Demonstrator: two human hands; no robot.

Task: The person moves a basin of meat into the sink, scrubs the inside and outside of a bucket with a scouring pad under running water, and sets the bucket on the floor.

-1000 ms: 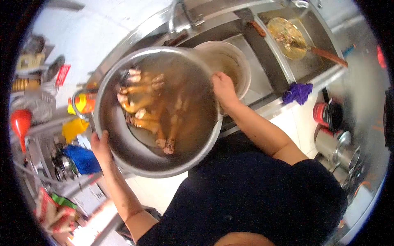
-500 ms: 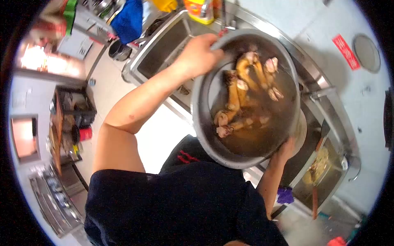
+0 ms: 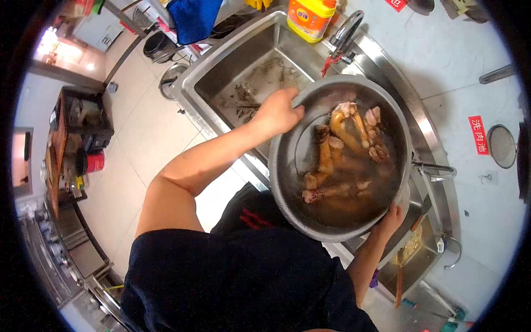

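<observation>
A large grey metal basin (image 3: 282, 188) is held up in both hands over the edge of the sinks. Inside lie several browned meat pieces with bone ends, which look like trotters or feet (image 3: 344, 130), partly under murky brown water (image 3: 354, 213). My left hand (image 3: 279, 112) is closed on the basin's upper left rim. At the lower right, my right hand (image 3: 391, 220) grips the rim, with its fingers partly hidden beneath. Part of a pale round thing shows behind the basin near that hand; I cannot make out what it is.
On the left is a steel sink (image 3: 221, 91) with dark scraps on its bottom. A faucet (image 3: 347, 30) and an orange-yellow detergent jug (image 3: 311, 19) stand behind it. Another sink (image 3: 426, 260) at the right holds pale food and a wooden-handled tool. A strainer (image 3: 502, 146) hangs on the wall.
The view has shifted, showing more of the left sink and faucet. The basin, still in both hands, sits slightly lower and further right in view. Both hands keep their grip.
</observation>
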